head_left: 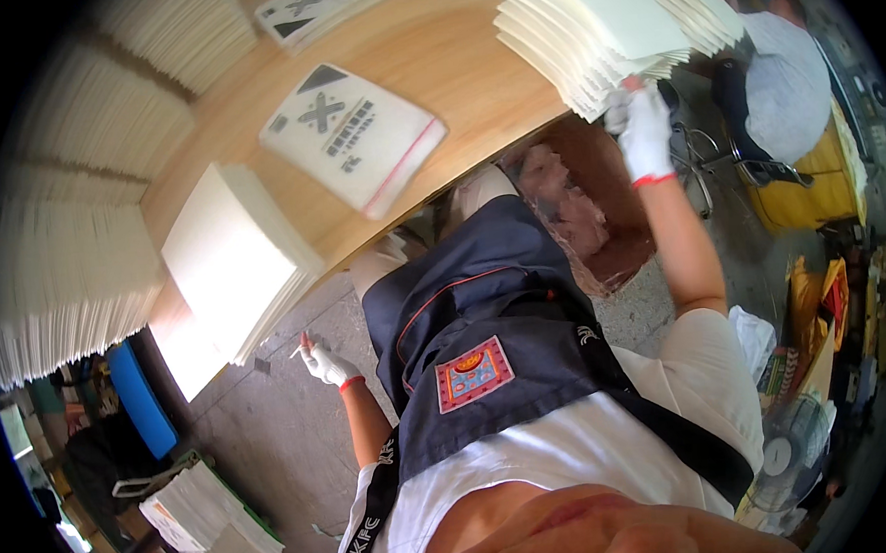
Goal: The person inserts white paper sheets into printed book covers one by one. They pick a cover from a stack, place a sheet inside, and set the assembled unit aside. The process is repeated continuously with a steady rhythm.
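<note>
The gloved right hand [644,126] gripped a fanned stack of cream sheets [600,28] at the one o'clock edge of the wooden table [441,56]. The gloved left hand [325,363] hung low at seven o'clock, fingers loosely curled and empty, just below another cream stack [232,258]. A printed packet [351,136] lay between the stacks.

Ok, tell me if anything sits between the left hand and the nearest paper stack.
Nothing visible does. The left hand hangs below the table edge, apart from the paper stack above it; only open air between them.
</note>
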`<state>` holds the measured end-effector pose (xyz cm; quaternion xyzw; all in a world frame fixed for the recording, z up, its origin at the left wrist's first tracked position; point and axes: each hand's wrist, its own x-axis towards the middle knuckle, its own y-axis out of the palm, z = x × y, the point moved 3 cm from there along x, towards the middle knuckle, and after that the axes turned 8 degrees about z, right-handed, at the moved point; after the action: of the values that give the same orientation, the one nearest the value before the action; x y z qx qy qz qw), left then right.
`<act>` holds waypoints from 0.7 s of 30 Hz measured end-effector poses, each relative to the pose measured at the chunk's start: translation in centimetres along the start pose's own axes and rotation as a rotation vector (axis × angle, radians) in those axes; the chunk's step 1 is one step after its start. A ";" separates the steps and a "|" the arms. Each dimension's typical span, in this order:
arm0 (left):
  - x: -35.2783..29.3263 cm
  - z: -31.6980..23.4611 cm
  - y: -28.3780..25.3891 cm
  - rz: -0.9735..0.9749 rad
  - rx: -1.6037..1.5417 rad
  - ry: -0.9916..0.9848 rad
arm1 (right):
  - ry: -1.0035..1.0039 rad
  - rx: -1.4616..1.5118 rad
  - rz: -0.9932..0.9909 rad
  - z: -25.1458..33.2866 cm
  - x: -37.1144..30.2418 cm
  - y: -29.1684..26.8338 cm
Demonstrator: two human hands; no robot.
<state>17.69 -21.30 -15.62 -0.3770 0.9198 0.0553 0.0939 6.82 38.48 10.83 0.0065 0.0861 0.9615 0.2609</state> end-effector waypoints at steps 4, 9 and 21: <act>-1.3 -1.8 5.4 0.222 0.114 0.092 | 0.268 -0.059 0.024 3.3 4.9 -5.6; -3.9 -6.0 9.5 0.415 0.331 0.247 | 0.297 -0.100 0.095 2.0 9.1 -8.2; -6.8 -13.8 22.2 0.705 0.676 0.968 | 0.182 0.528 0.171 5.1 13.0 -8.1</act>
<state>4.99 -3.27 0.02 0.0124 0.8927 -0.3820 -0.2388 -0.09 52.78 14.03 -0.0049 0.3558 0.9209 0.1594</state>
